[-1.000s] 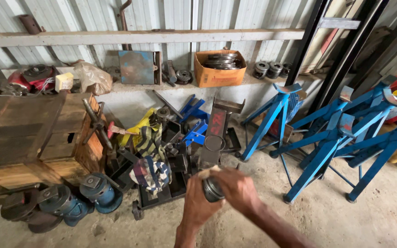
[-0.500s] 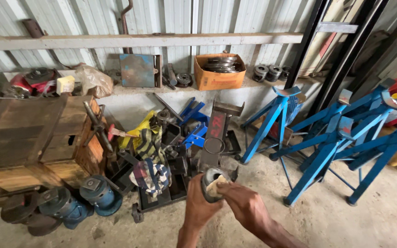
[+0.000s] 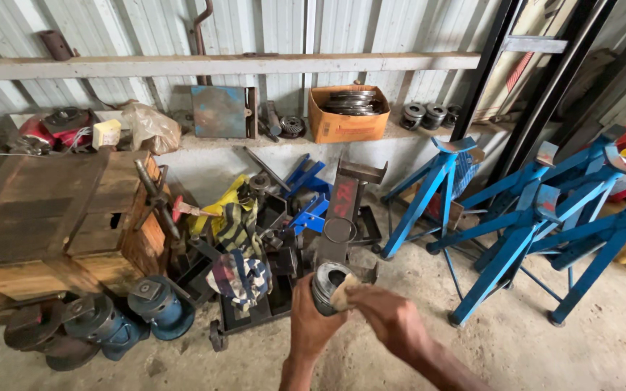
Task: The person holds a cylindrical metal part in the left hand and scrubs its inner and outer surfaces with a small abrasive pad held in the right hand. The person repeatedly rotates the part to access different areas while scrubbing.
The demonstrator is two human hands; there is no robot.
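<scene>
the left hand (image 3: 311, 322) has its grip closed around a short metal cylinder (image 3: 327, 286), held in the air low in the middle of the view, above the concrete floor (image 3: 559, 355). the right hand (image 3: 389, 318) pinches a small pale pad (image 3: 342, 292) against the cylinder's rim. the cylinder's open end faces up and toward the camera; its long axis runs near upright, tilted slightly toward the wearer.

just behind the cylinder stands a dark jack stand (image 3: 345, 210) among loose tools. blue steel stands (image 3: 523, 224) occupy the right. a wooden crate (image 3: 52, 217) sits at left, with blue cylindrical jacks (image 3: 157, 308) on the floor before it. an orange cardboard box (image 3: 345, 116) rests on the wall shelf (image 3: 204, 141). nothing lies between hands and camera.
</scene>
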